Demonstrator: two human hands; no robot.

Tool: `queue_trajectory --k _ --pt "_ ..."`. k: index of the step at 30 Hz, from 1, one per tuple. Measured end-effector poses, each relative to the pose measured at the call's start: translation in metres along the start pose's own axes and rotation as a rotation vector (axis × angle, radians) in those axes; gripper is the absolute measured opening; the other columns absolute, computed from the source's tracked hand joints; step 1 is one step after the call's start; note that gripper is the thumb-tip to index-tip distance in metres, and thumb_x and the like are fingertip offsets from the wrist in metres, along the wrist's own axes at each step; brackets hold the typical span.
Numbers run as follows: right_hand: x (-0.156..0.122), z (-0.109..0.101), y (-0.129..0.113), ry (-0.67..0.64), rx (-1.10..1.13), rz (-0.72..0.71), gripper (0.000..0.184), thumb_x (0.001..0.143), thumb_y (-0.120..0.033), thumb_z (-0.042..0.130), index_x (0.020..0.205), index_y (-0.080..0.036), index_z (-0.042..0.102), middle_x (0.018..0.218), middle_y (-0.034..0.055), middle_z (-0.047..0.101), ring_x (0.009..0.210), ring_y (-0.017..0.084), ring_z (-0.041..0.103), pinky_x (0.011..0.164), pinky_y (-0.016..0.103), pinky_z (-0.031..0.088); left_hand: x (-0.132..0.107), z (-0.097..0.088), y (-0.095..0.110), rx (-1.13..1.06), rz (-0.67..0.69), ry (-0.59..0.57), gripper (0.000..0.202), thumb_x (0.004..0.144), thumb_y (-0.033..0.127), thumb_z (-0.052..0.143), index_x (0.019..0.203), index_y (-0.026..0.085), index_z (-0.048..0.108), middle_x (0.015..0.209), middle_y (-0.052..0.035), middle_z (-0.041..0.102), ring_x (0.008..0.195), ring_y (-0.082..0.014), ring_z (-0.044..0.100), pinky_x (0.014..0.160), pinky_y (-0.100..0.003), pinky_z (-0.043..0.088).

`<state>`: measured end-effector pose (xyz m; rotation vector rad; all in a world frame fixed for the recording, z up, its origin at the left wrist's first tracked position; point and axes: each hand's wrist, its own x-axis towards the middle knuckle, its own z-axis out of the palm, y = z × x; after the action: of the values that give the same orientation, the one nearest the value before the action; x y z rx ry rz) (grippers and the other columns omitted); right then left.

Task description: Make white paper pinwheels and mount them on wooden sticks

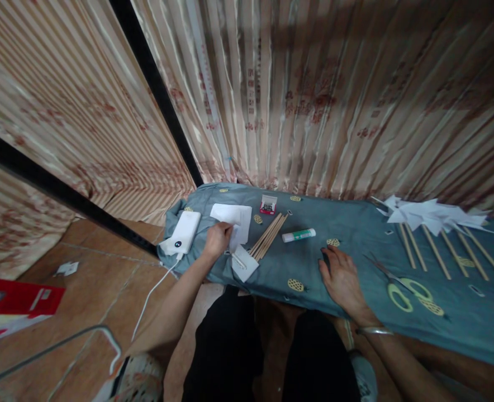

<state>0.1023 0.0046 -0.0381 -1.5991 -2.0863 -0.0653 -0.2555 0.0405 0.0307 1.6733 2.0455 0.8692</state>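
Observation:
My left hand [218, 239] is closed in a pinch at the edge of some white paper [242, 218], and a slip of it shows under the fingertips. Just right of that hand lies a small white paper piece [249, 270] with a thin pale rolled strip on it. A bundle of wooden sticks [269, 237] rests beside it, one end touching the paper. My right hand [341, 274] lies on the cloth with its fingers apart, holding nothing. Between the hands is a glue stick [299, 235] with a green label. Scissors [401, 286] with green handles lie right of my right hand.
A grey-green cloth [305, 262] covers the low bench. At the right, pointed white paper shapes [435, 215] sit on several wooden sticks [435, 252]. A small red box [267, 205] stands behind the bundle. A white power bank [186, 231] with a cable [148, 296] lies left.

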Motion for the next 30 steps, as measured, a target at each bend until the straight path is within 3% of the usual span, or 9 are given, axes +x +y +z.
queue_trajectory --k 8,14,18,21,24,27,30 --pt "0.0 -0.001 -0.001 0.013 0.003 0.002 0.041 0.098 -0.032 0.037 0.122 -0.008 0.06 0.132 0.0217 0.06 0.12 0.034 0.054 0.095 0.05 0.048 0.016 0.004 -0.014 -0.122 -0.182 0.063 0.012 0.073 0.024 0.071 0.077 0.016 0.079 0.076 -0.0046 0.077 0.072 -0.0202 0.069 0.069 -0.027 0.049" --pt "0.001 -0.002 -0.001 -0.007 0.017 0.018 0.042 0.098 -0.032 0.038 0.122 -0.007 0.06 0.132 0.0219 0.06 0.118 0.035 0.055 0.093 0.051 0.049 0.014 0.006 -0.015 -0.206 -0.202 0.127 0.015 0.071 0.03 0.07 0.067 0.016 0.077 0.058 -0.0005 0.07 0.063 -0.0187 0.065 0.065 -0.028 0.048" --pt "0.002 -0.003 -0.004 0.001 0.044 0.036 0.04 0.097 -0.031 0.039 0.121 -0.008 0.061 0.132 0.0224 0.059 0.117 0.036 0.055 0.093 0.052 0.049 0.013 0.002 -0.007 -0.247 -0.193 0.184 0.012 0.069 0.027 0.07 0.068 0.016 0.076 0.066 -0.0026 0.074 0.07 -0.02 0.067 0.069 -0.029 0.051" --pt "0.003 -0.001 -0.004 0.015 0.101 0.049 0.038 0.096 -0.03 0.039 0.12 -0.01 0.061 0.133 0.022 0.059 0.12 0.035 0.054 0.096 0.053 0.048 0.004 -0.004 0.016 -0.275 -0.134 0.229 0.017 0.072 0.029 0.069 0.078 0.015 0.077 0.078 -0.0054 0.077 0.079 -0.022 0.069 0.078 -0.033 0.054" --pt "0.005 0.003 0.002 0.035 0.198 0.051 0.037 0.093 -0.029 0.042 0.118 -0.01 0.061 0.131 0.0223 0.06 0.123 0.034 0.054 0.101 0.054 0.045 -0.017 0.001 0.058 -0.316 0.192 0.273 0.019 0.08 0.032 0.068 0.084 0.016 0.077 0.092 -0.0085 0.077 0.09 -0.0222 0.07 0.088 -0.035 0.054" --pt "0.009 0.004 0.011 0.038 0.316 0.049 0.038 0.091 -0.031 0.043 0.12 -0.012 0.06 0.128 0.0215 0.062 0.124 0.032 0.055 0.104 0.055 0.044 -0.048 0.032 0.106 -0.317 0.456 0.134 0.017 0.088 0.028 0.063 0.09 0.018 0.076 0.095 -0.0081 0.077 0.093 -0.0195 0.07 0.088 -0.034 0.055" --pt "0.013 -0.001 0.015 0.032 0.416 0.113 0.04 0.089 -0.028 0.043 0.124 -0.013 0.057 0.126 0.0202 0.064 0.12 0.031 0.059 0.104 0.053 0.046 -0.078 0.081 0.138 -0.23 0.647 -0.063 0.013 0.089 0.02 0.062 0.088 0.019 0.075 0.092 -0.0068 0.077 0.089 -0.0192 0.071 0.086 -0.033 0.057"
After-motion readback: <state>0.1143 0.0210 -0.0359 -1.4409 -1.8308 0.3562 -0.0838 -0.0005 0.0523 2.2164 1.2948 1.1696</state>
